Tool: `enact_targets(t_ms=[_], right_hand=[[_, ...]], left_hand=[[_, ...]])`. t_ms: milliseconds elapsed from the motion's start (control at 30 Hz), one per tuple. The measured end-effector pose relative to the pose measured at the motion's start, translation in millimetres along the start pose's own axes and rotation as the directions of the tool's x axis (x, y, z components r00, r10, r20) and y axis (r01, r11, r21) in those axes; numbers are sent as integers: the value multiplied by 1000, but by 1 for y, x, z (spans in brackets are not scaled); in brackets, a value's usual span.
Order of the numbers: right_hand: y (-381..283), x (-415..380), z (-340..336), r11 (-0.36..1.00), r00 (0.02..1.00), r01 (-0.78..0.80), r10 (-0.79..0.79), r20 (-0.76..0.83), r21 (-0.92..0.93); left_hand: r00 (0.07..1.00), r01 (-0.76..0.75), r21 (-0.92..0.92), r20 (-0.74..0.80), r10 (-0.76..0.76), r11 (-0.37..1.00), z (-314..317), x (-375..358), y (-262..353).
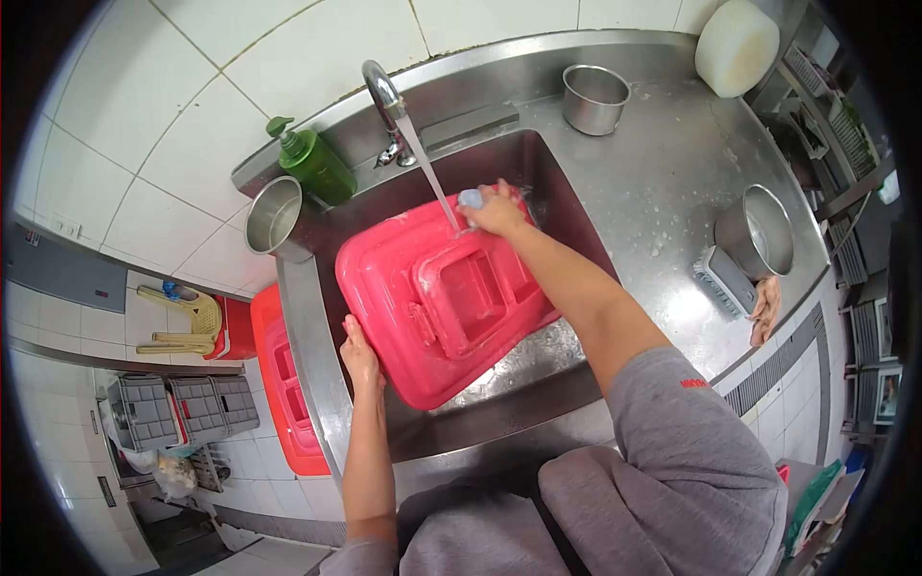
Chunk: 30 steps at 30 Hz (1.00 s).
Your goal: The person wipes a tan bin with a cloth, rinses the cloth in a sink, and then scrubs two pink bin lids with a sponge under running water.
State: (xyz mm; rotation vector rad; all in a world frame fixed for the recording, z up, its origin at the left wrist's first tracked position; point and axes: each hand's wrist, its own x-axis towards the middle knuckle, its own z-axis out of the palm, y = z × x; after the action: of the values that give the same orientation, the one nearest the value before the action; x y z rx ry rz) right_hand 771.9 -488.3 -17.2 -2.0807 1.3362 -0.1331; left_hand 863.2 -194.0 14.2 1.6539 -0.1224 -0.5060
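A large red plastic lid [384, 274] with a raised square in its middle is tilted over the steel sink [581, 216]. My left hand [360, 360] grips the lid's near left edge, fingers hidden beneath it. Near the far edge, my right hand [499, 211] is closed around a small pale bluish wad [471, 198], perhaps a cloth or sponge, pressed to the lid's top. Water from the curved tap [381, 91] runs onto the lid just left of that hand.
Left of the tap stand a green pump bottle [319, 170] and a metal pot [276, 219]. The right counter holds a metal pot [595, 101], another pot [754, 230], a scrub brush [722, 280], a brownish cloth [765, 312] and a round white block [737, 48]. A red container [276, 384] stands left.
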Motion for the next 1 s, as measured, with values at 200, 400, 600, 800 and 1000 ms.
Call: enact_targets(t_ms=[200,400,600,800,1000], right_hand=[[-65,-21,52,888,881,413,-446,159,202],[-43,-161,61,649,629,755,-757,-178,-92],[-35,-116,63,607,541,768,-786,-300,-205],[-47,-69,40,869,869,487,-492,-51,-90],[38,-139,101,763,765,637,-607,-217,111]], left_hand=[[992,126,23,-1,-126,992,25,14,-15],[979,201,47,38,-202,979,36,23,-2],[976,194,216,56,-210,957,44,13,-26],[989,140,62,36,-143,988,30,25,-52],[981,189,86,17,-191,978,14,28,-70]])
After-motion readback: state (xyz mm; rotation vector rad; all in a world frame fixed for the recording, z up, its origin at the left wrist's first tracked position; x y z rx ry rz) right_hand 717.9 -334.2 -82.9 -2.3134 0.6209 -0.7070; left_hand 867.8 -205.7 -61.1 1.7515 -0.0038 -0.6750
